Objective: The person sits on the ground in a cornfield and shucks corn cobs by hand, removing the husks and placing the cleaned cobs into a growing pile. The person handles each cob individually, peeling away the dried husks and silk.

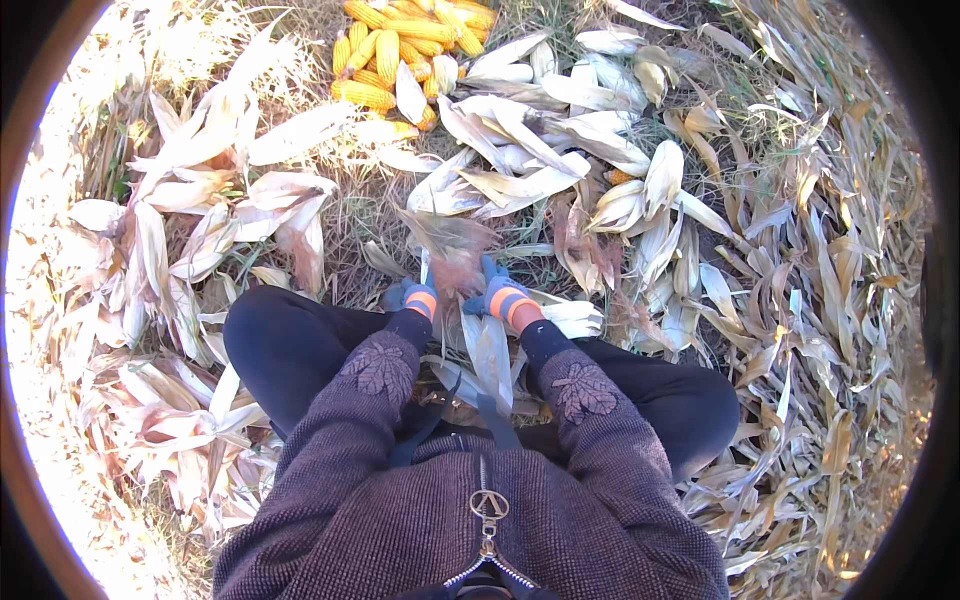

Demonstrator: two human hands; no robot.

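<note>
I sit cross-legged, both hands in blue-grey gloves with orange bands. My left hand point(411, 298) is closed on the left side of a pale corn husk point(450, 250) with reddish silk, blurred at its upper end. My right hand point(494, 298) grips the same husk from the right; whether an ear is inside is hidden. More loose husk leaves point(485, 355) hang between my forearms and over my lap.
Bare yellow cobs point(395, 60) are piled beyond my hands at upper centre-left. Husked-looking and still-covered ears point(550, 130) lie to their right. Dry husks point(200, 230) and straw point(820, 300) surround me on the grassy ground.
</note>
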